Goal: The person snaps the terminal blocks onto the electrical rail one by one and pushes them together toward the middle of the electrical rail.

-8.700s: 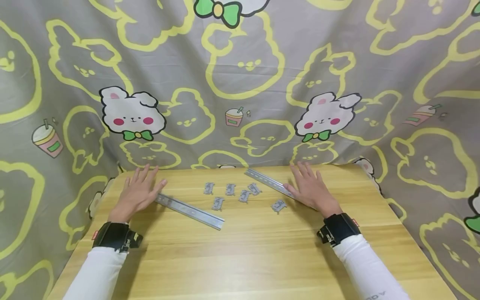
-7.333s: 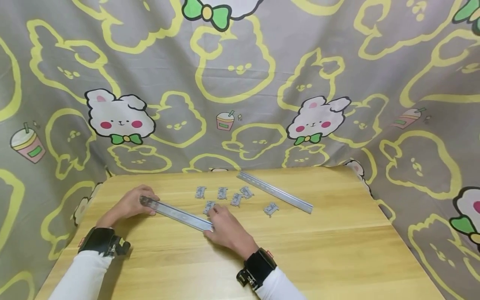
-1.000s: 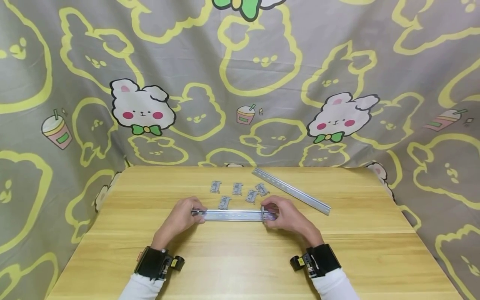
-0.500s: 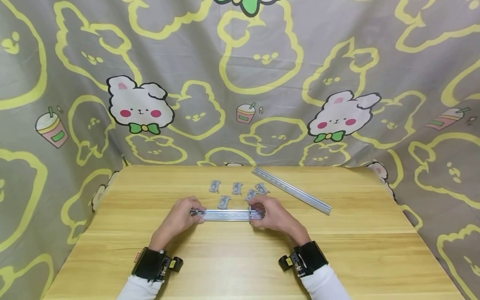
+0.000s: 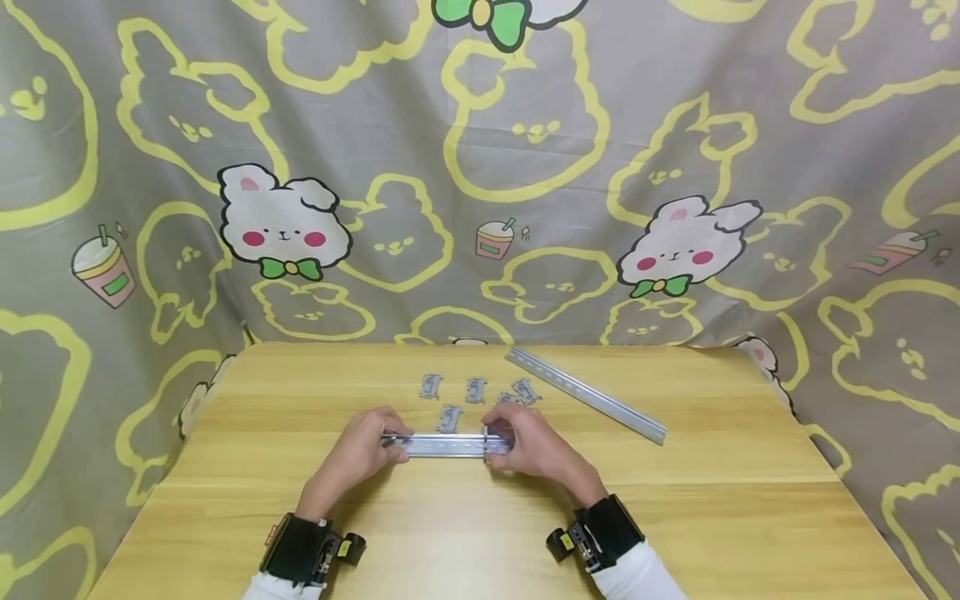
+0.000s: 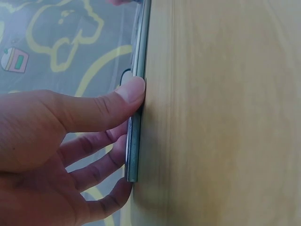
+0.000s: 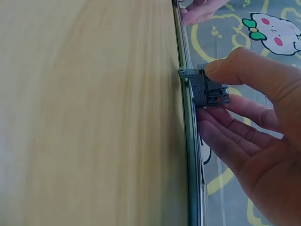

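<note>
A slotted metal DIN rail [image 5: 442, 446] lies crosswise near the middle of the wooden table. My left hand [image 5: 362, 450] holds its left end, thumb on the near edge and fingers behind, as the left wrist view shows along the rail [image 6: 134, 155]. On the rail sits a small grey terminal block [image 7: 207, 89], standing across it. My right hand [image 5: 528, 442] pinches this block between thumb and fingers. Its fingers cover the right part of the rail in the head view.
Beyond the held rail lie several loose grey terminal blocks [image 5: 476, 390], one partly hidden by my right hand. A second DIN rail [image 5: 588, 396] lies slanted at the back right. A patterned curtain [image 5: 420, 275] hangs behind the table [image 5: 465, 533].
First both hands lay flat; then they took hold of the left rail, and one loose block came onto it. Over the last second my right hand has slid the block leftward along the rail.
</note>
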A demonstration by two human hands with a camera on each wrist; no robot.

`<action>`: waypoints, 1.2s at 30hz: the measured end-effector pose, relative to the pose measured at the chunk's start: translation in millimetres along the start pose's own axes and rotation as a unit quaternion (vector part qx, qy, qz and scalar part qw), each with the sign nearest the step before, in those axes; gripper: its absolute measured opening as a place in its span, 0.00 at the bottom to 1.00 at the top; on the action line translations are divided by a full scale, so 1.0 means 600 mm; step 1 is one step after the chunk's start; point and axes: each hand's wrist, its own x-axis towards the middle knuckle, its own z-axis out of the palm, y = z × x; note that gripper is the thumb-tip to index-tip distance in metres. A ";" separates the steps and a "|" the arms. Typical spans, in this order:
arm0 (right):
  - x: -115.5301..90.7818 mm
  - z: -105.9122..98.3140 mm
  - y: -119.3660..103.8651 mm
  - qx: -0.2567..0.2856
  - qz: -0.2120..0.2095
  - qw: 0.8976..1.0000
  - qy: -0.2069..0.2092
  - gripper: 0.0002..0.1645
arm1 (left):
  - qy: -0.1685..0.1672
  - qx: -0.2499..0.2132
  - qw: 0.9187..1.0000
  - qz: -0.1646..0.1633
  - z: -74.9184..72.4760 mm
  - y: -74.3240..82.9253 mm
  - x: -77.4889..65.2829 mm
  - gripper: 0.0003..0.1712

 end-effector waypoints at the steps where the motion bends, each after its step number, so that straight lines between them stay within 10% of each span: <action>1: -0.001 0.001 0.000 0.003 -0.002 1.000 0.001 0.31 | 0.001 -0.001 1.000 0.000 0.000 0.000 -0.001 0.16; 15: -0.004 -0.051 0.000 0.037 0.024 0.999 -0.029 0.33 | 0.000 -0.019 1.000 0.005 0.010 -0.002 -0.001 0.17; 25: 0.054 -0.057 0.010 -0.186 0.023 0.982 -0.004 0.25 | 0.008 -0.020 1.000 0.002 0.003 -0.006 0.001 0.17; 36: 0.070 -0.038 0.015 -0.198 0.028 0.980 -0.015 0.19 | 0.005 -0.022 1.000 0.001 0.001 -0.007 -0.002 0.16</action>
